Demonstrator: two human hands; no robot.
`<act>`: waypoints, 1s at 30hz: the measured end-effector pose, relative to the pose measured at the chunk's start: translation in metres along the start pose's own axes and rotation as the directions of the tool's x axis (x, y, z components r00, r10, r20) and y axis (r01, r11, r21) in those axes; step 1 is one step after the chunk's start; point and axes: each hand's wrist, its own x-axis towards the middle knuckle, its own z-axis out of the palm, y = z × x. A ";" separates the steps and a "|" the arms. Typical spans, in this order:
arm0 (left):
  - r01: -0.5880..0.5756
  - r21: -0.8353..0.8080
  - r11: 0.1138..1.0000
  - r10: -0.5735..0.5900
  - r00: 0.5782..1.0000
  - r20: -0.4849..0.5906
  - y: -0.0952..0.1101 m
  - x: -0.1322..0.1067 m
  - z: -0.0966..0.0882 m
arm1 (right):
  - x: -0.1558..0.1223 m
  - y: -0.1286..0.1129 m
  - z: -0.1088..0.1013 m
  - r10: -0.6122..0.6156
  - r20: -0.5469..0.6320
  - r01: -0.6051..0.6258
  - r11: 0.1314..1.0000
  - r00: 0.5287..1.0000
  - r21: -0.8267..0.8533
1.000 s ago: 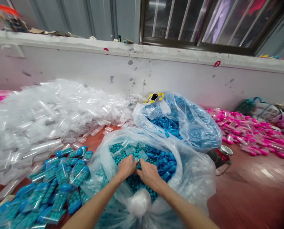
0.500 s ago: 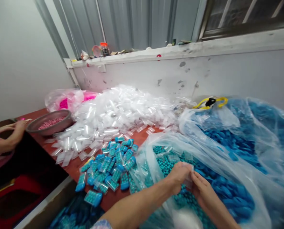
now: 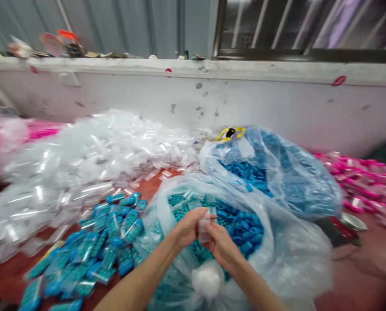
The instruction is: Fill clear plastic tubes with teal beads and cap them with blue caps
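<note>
The clear flat plastic container (image 3: 203,232), pinched by both left hand (image 3: 190,225) and right hand (image 3: 224,247) above small round teal beads (image 3: 179,213) in the open translucent plastic bag (image 3: 264,216), could drop among them if its seemingly slick walls slid under a light grip.

Person's left hand (image 3: 190,226) and right hand (image 3: 223,244), both gloveless, beyond white plastic bunch (image 3: 208,278). Left forearm (image 3: 144,270), left of bunch, and right forearm (image 3: 253,280), right of bunch: both bare along full visible length. Slim build; forearms smooth in outline, broader nearer body, tapering toward narrow wrists (image 3: 176,237). Fingers (image 3: 217,229) slender, partly hidden by one another. Fingernails and fine detail too blurred to tell. Elbows, upper arms outside view.
</note>
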 end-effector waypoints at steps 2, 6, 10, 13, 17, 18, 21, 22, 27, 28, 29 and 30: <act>0.010 -0.001 1.000 -0.010 0.998 0.062 0.002 -0.002 -0.005 | -0.001 0.004 0.003 0.034 0.049 -0.036 0.998 0.998 0.053; -0.074 0.047 0.996 0.072 0.997 0.036 0.006 -0.001 -0.003 | 0.002 0.006 0.008 0.005 0.094 -0.005 1.000 0.996 -0.006; -0.105 0.126 0.986 0.089 0.988 0.129 0.016 0.001 0.006 | 0.003 -0.004 0.010 -0.036 0.139 0.050 0.993 0.990 -0.105; -0.125 0.118 0.985 0.103 0.978 0.181 0.021 0.001 0.009 | 0.000 -0.009 0.009 -0.058 0.135 0.075 0.989 0.989 -0.125; -0.083 0.068 0.994 0.059 0.952 0.301 0.021 0.002 0.010 | -0.005 -0.002 0.010 -0.127 0.087 0.136 0.984 0.988 -0.112; -0.076 0.060 0.995 0.055 0.955 0.293 0.021 0.001 0.009 | -0.006 0.001 0.010 -0.145 0.064 0.151 0.983 0.987 -0.101; -0.050 0.070 0.996 0.026 0.952 0.305 0.023 -0.004 0.009 | -0.011 0.008 0.014 -0.161 0.044 0.164 0.985 0.986 -0.061; -0.038 0.079 0.996 0.008 0.937 0.349 0.024 -0.007 0.009 | -0.013 0.009 0.015 -0.162 0.065 0.164 0.986 0.985 -0.039; -0.117 0.046 0.992 0.097 0.947 0.305 0.028 -0.016 0.013 | -0.023 -0.006 0.022 -0.083 0.159 0.068 0.993 0.984 0.100; -0.153 0.070 0.986 0.131 0.960 0.249 0.027 -0.016 0.013 | -0.024 -0.009 0.023 -0.034 0.194 0.015 0.995 0.980 0.101; -0.170 0.099 0.981 0.145 0.965 0.218 0.027 -0.016 0.013 | -0.024 -0.011 0.022 0.007 0.230 -0.026 0.996 0.973 0.083; -0.163 0.118 0.979 0.136 0.968 0.213 0.027 -0.016 0.013 | -0.024 -0.012 0.021 0.024 0.256 -0.038 0.998 0.967 0.050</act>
